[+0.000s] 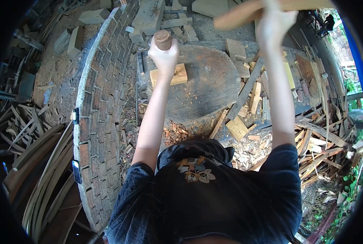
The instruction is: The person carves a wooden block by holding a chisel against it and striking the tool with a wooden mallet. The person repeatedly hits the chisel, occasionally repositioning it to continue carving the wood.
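Observation:
My left hand [164,58] is wrapped round a thick round wooden handle [162,39], which stands upright with its flat end facing me. Whatever lies below that fist is hidden. Under and beside it a pale, yellowish wood block [179,73] rests on a large round wooden stump [205,91]. Raised high at the upper right, my right hand [274,27] is blurred by motion and closed round a long length of wood [240,15]. That wood is partly cut off by the top of the view.
A low brick wall [102,97] runs along my left, with a phone [76,171] on its edge. Wood offcuts [237,128] and a long dark board [246,90] lie right of the stump. Scrap wood [317,142] piles up at far right; curved strips [47,175] lie at left.

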Demonstrator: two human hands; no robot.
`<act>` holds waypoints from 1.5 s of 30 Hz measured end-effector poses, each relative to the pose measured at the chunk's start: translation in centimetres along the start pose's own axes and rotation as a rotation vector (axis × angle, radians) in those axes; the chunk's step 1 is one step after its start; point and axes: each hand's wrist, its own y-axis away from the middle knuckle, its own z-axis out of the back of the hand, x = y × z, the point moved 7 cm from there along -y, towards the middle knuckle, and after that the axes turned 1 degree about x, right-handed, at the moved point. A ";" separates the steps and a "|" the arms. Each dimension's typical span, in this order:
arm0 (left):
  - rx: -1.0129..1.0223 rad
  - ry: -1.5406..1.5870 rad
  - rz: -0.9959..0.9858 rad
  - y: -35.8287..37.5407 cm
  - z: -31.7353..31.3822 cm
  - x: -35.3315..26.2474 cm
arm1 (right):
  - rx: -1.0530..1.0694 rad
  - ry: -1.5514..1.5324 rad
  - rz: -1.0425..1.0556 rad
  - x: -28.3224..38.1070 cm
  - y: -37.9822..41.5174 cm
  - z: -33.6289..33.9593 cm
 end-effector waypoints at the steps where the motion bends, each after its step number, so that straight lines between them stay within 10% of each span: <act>1: -0.008 0.005 0.011 -0.2 0.1 0.1 | 0.304 0.346 0.281 1.4 2.0 -1.5; 5: -0.058 0.075 -0.003 -0.8 1.4 0.6 | 0.683 1.008 0.691 0.4 4.4 -3.0; 9: -0.100 0.044 -0.036 -0.6 2.2 0.3 | 0.327 1.062 0.205 -2.1 0.9 0.1; 12: -0.127 0.089 0.007 -0.7 2.3 0.9 | 0.387 0.277 -0.292 -8.0 6.3 0.5; 18: -0.140 0.134 0.028 -0.4 3.2 2.2 | 0.806 0.690 -0.856 -16.2 21.2 0.3; 34: -0.499 0.058 0.077 1.2 7.1 2.0 | 0.906 0.573 -0.957 -24.1 30.7 2.9; 40: -0.726 0.372 0.450 0.5 8.9 5.3 | 0.818 0.748 -0.866 -24.3 30.9 3.7; 45: -0.488 0.385 0.295 0.0 8.7 3.1 | 0.820 0.794 -0.876 -23.0 30.3 3.7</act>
